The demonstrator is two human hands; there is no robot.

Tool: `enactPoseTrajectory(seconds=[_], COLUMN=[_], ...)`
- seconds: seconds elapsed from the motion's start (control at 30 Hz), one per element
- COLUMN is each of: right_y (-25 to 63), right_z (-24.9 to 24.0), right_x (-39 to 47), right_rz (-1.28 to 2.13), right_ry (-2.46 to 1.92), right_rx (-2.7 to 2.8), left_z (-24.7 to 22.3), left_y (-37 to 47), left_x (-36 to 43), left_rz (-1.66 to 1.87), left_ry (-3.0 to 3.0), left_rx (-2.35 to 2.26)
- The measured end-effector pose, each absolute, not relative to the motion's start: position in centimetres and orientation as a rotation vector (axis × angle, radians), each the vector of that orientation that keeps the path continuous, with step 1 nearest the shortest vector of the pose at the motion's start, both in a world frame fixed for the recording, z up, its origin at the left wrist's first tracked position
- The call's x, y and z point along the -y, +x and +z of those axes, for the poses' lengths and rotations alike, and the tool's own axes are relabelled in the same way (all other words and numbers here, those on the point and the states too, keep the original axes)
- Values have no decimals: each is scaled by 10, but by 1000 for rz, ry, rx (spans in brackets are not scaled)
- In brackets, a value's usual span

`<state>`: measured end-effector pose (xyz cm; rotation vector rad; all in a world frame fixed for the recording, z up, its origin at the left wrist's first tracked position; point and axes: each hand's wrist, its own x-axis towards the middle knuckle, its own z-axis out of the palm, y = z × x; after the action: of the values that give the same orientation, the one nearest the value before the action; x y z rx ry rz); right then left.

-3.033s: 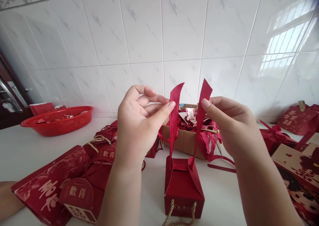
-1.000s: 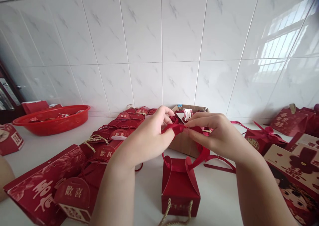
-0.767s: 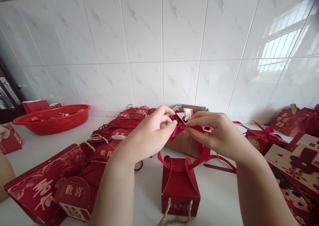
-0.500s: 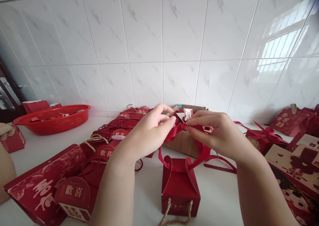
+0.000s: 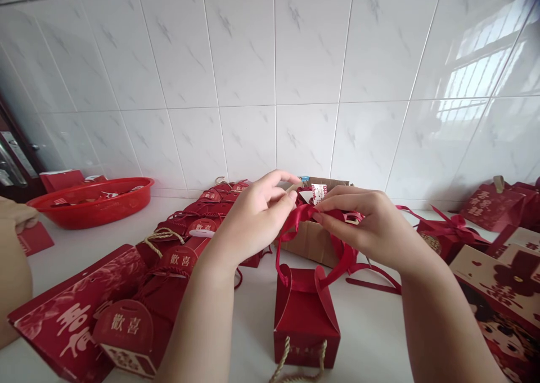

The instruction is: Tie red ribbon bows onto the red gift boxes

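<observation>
A small red gift box (image 5: 306, 324) stands in front of me, its curved top flaps drawn together and a rope handle at its front. Red ribbon (image 5: 342, 257) runs through the flaps and rises to both my hands. With thumb and fingers my right hand (image 5: 358, 214) pinches the ribbon above the box. Beside it, my left hand (image 5: 264, 214) is closed round the ribbon's other side, its index finger stretched out; the grip is partly hidden behind the hand. A ribbon loop hangs between the two hands.
Behind the hands stands an open cardboard box (image 5: 310, 245). Several red boxes (image 5: 126, 329) fill the left side, with a red plastic basin (image 5: 93, 206) beyond. At far left another person's hand (image 5: 23, 217) holds a red box. Patterned boxes (image 5: 502, 282) and a bow-tied box (image 5: 451, 231) lie right.
My left hand has shifted slightly, and the ribbon at its fingertips hangs differently, in a looser loop. My right hand stays nearly still. The other person's hand and box moved right.
</observation>
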<state>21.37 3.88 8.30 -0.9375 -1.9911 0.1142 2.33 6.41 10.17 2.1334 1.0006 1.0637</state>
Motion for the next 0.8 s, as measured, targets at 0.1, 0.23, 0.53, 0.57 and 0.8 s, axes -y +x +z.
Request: enactPoseTrajectory(seconds=[0.1, 0.23, 0.53, 0.57, 0.8], right_y=[215, 218, 224, 226, 266], right_z=[83, 77, 35, 29, -22], right_x=[-40, -47, -28, -22, 19], right_rz=[187, 427, 927, 944, 964], right_ry=[-887, -700, -745, -764, -965], right_rx=[1973, 1844, 1234, 1190, 919], left_z=[102, 105, 94, 89, 52], left_y=[25, 23, -10, -16, -56], left_x=[-61, -54, -54, -52, -39], left_rz=[1133, 1204, 1421, 1454, 1442], left_ry=[2275, 2493, 2752, 2745, 2608], left_rx=[-1014, -1053, -1087, -1106, -1459])
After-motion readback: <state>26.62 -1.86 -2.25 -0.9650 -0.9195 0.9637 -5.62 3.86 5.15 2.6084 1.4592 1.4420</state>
